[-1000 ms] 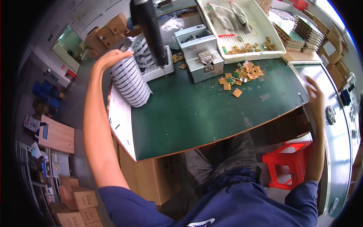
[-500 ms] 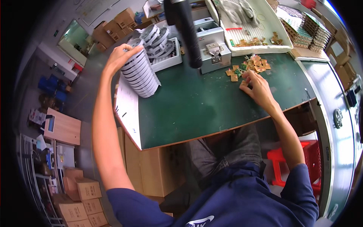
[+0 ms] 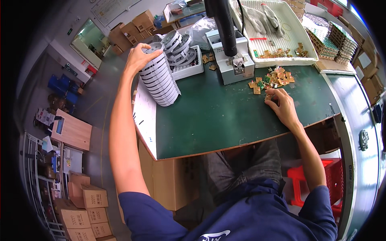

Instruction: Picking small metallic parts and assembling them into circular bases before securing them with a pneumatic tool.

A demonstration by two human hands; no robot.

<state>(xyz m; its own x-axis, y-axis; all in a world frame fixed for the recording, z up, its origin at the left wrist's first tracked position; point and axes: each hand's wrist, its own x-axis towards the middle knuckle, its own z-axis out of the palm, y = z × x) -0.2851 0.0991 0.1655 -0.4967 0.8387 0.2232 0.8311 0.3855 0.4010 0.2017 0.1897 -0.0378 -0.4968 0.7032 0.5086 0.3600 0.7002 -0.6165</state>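
While the left hand (image 3: 138,59), grip curled closed on the top rim, holds a stack of pale grey rings (image 3: 161,82) at the left of the green bench (image 3: 209,116), the right hand (image 3: 285,107) has its grip nearly pinched together at a small tan board (image 3: 268,97), firmness of hold indeterminable, just in front of a loose board pile (image 3: 280,76).
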